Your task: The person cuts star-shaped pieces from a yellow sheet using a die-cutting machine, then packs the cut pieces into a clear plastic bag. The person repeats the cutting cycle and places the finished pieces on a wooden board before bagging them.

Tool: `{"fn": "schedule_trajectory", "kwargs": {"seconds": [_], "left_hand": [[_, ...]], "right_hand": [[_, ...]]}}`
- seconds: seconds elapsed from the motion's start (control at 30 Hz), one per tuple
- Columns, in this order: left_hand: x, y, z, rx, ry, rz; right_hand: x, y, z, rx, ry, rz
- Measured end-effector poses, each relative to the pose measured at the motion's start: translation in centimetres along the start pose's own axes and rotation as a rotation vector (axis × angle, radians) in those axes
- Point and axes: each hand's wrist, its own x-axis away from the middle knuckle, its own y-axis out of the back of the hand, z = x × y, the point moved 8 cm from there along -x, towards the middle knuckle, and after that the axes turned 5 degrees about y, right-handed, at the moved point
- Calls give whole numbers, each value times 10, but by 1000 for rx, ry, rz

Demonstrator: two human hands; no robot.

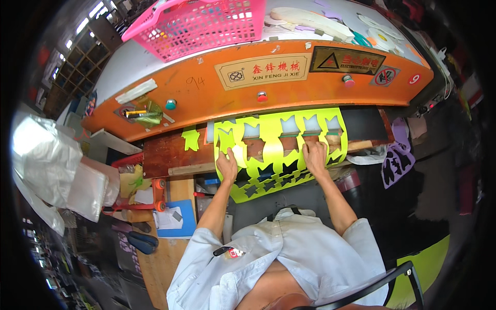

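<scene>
A bright yellow-green sheet [271, 137] with several shaped cut-outs lies across the wooden bed of an orange press machine [206, 90] and hangs over its front edge. My left hand [227, 166] rests flat on the sheet's left part, fingers spread, beside a pale cut-out hole. My right hand [315, 155] presses on the sheet's right part, fingertips at the row of cut-out holes under the machine's head. One loose yellow-green cut piece [190, 138] lies on the wood to the left of the sheet.
A pink plastic basket [201, 26] and white foam pieces [305, 20] sit on top of the machine. Clear plastic bags [51, 165] hang at the left. A purple cut sheet [397, 160] hangs at the right. A blue board [178, 219] lies at lower left.
</scene>
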Motion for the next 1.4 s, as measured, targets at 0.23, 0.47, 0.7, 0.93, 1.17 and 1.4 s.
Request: {"fn": "schedule_trajectory", "kwargs": {"seconds": [0.23, 0.47, 0.7, 0.93, 1.17, 1.4], "left_hand": [[61, 37, 17, 458, 200, 15], [35, 56, -4, 417, 280, 99], [44, 38, 1, 274, 392, 159], [46, -59, -48, 241, 230, 438], [58, -60, -47, 417, 335, 547], [35, -38, -26, 308, 463, 541]], "right_hand": [[41, 2, 10, -38, -347, 92], [-37, -122, 157, -113, -79, 297], [-1, -148, 108, -951, -618, 383], [14, -143, 95, -1234, -767, 495], [18, -133, 94, -1341, -840, 437], [9, -125, 90, -1375, -963, 379]]}}
